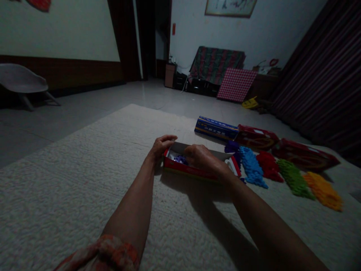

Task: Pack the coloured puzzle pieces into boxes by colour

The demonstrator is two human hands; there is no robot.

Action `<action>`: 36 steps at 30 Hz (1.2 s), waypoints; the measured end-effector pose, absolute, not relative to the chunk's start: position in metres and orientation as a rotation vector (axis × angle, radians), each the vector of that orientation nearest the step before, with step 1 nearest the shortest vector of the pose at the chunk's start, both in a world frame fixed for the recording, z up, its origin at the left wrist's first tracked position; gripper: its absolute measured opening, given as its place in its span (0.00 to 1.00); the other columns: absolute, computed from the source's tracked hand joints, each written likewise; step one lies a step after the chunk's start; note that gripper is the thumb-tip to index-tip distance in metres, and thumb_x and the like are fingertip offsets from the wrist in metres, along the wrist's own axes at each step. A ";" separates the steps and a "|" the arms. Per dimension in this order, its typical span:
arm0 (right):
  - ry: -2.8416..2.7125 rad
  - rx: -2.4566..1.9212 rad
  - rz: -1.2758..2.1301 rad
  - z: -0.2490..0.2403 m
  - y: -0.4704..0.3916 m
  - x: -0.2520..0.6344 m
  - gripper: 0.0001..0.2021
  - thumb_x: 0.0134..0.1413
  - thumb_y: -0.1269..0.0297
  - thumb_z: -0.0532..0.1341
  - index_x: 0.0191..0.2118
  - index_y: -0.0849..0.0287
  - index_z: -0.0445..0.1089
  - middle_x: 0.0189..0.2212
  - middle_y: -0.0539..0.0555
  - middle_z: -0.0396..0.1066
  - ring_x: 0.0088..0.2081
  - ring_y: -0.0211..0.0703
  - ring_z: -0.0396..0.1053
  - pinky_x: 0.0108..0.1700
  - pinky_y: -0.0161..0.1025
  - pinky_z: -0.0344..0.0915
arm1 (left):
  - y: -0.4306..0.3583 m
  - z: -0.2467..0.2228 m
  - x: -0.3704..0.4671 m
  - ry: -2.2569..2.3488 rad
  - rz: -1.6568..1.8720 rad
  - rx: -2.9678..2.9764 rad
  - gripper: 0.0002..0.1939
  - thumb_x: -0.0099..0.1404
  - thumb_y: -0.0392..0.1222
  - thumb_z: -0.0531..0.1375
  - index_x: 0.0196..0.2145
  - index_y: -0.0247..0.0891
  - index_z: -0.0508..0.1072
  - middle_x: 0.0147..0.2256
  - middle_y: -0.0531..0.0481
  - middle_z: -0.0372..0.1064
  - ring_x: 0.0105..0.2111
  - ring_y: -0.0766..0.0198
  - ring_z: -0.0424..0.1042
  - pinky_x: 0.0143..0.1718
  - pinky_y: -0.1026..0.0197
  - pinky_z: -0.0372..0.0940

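While both hands worked at the open red box [194, 171], it lay on the pale quilted mat [84, 180]. The left hand [161, 146] curled its fingers over the box's far left corner, gripping the rim. The right hand [201, 156] reached down inside the box, fingers bent over small purple pieces [180, 159]; whether it had hold of any could not be told. Just right of the box lay piles of purple [231, 146], blue [252, 167], red [267, 165], green [295, 178] and orange pieces [324, 190]. Beyond the box sat a blue carton [216, 128] and two red cartons [256, 137].
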State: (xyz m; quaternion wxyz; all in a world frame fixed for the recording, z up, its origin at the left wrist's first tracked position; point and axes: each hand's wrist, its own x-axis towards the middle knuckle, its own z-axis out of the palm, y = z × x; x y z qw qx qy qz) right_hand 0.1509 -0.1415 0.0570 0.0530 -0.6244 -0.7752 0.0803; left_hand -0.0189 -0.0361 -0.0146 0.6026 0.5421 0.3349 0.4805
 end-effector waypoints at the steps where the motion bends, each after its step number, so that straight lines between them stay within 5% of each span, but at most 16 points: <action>1: -2.380 -1.899 0.270 0.058 -0.141 0.152 0.08 0.53 0.71 0.62 0.37 0.59 0.78 0.30 0.54 0.76 0.29 0.38 0.67 0.30 0.34 0.52 | -0.036 -0.014 -0.019 0.772 1.112 1.253 0.17 0.45 0.38 0.66 0.35 0.35 0.82 0.34 0.46 0.78 0.31 0.60 0.72 0.33 0.58 0.65; 9: -2.550 -1.827 0.315 0.046 -0.131 0.153 0.11 0.54 0.56 0.66 0.40 0.56 0.77 0.36 0.57 0.77 0.33 0.43 0.71 0.32 0.36 0.59 | -0.039 -0.015 -0.019 0.760 1.119 1.202 0.16 0.44 0.37 0.67 0.35 0.36 0.83 0.33 0.47 0.78 0.29 0.62 0.71 0.31 0.60 0.65; 17: -2.676 -1.645 0.165 0.037 -0.128 0.151 0.14 0.57 0.63 0.62 0.47 0.61 0.74 0.45 0.62 0.74 0.43 0.49 0.72 0.41 0.40 0.64 | -0.043 -0.009 -0.021 0.779 1.083 1.242 0.17 0.44 0.39 0.68 0.36 0.36 0.83 0.37 0.46 0.80 0.31 0.60 0.73 0.34 0.59 0.67; 36: -2.631 -1.617 0.223 0.033 -0.129 0.143 0.10 0.59 0.68 0.61 0.46 0.62 0.72 0.45 0.65 0.74 0.45 0.53 0.72 0.44 0.44 0.66 | -0.042 -0.012 -0.024 0.791 1.065 1.333 0.17 0.48 0.40 0.67 0.39 0.38 0.82 0.41 0.45 0.79 0.35 0.60 0.74 0.37 0.59 0.67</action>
